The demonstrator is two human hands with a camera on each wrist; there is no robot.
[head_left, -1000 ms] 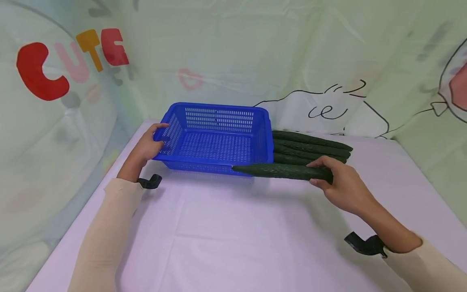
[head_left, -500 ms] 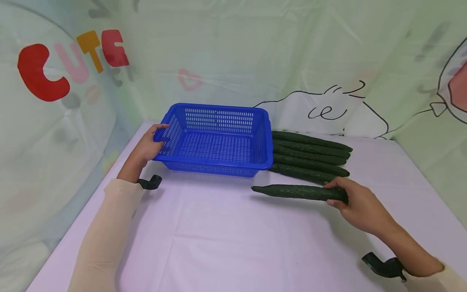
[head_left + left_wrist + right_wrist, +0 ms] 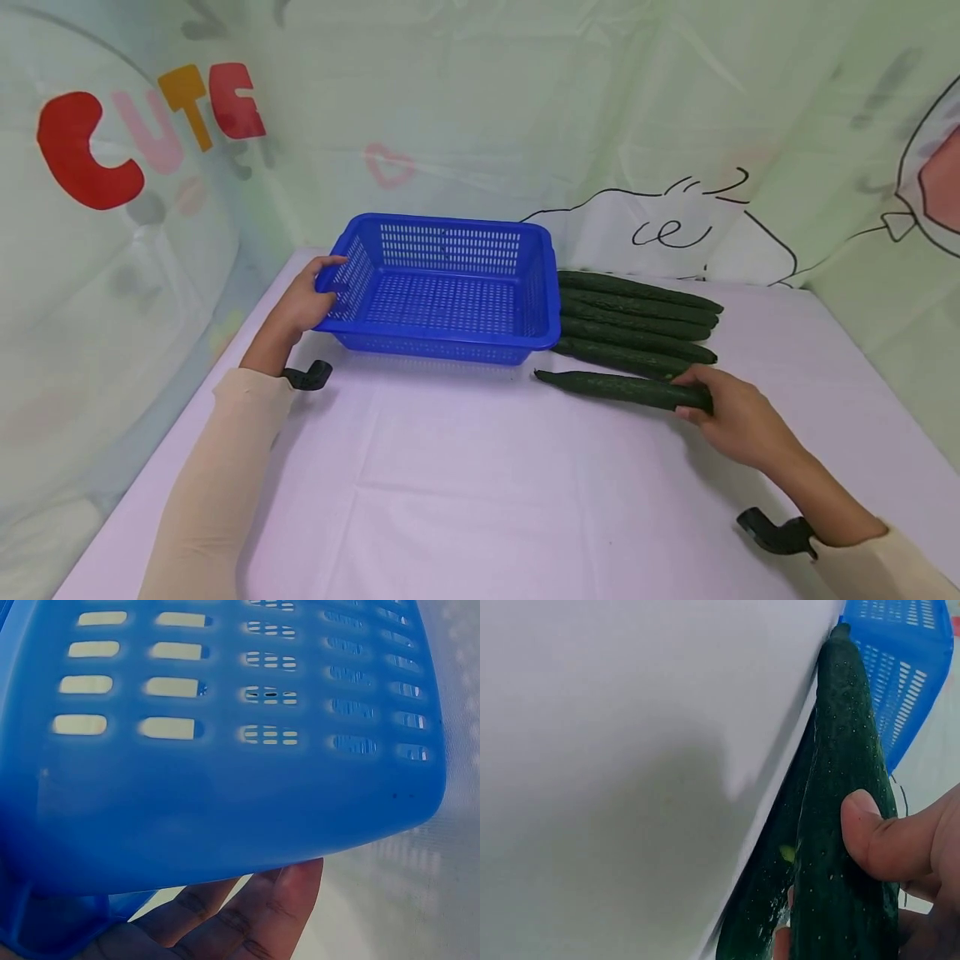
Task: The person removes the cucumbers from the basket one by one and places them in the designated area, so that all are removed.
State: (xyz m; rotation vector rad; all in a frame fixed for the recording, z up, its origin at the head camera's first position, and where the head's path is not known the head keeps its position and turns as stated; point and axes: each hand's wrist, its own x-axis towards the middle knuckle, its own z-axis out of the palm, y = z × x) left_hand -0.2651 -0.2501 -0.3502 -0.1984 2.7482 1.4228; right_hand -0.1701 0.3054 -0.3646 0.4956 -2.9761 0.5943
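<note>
In the head view my right hand (image 3: 738, 417) holds a dark green cucumber (image 3: 615, 389) by its right end, thumb on the near side and fingers over the far side. The cucumber lies crosswise, its thin tip pointing left, just in front of a row of several cucumbers (image 3: 637, 335). The right wrist view shows the thumb pressed on the held cucumber (image 3: 847, 750), with another cucumber (image 3: 769, 847) close beside it. My left hand (image 3: 302, 296) grips the left rim of a blue plastic basket (image 3: 442, 337), whose inside is bare. Fingers (image 3: 259, 915) show at the basket's edge in the left wrist view.
A white cloth (image 3: 450, 500) covers the table. The row's left ends sit right behind the basket's right side in the head view. A printed curtain (image 3: 465, 108) hangs along the back and sides. Black mounts (image 3: 776, 532) are strapped at both wrists.
My right hand drew the cucumber right and nearer to me, away from the basket's front corner, then slightly back toward the row. My left hand and the basket stay in place.
</note>
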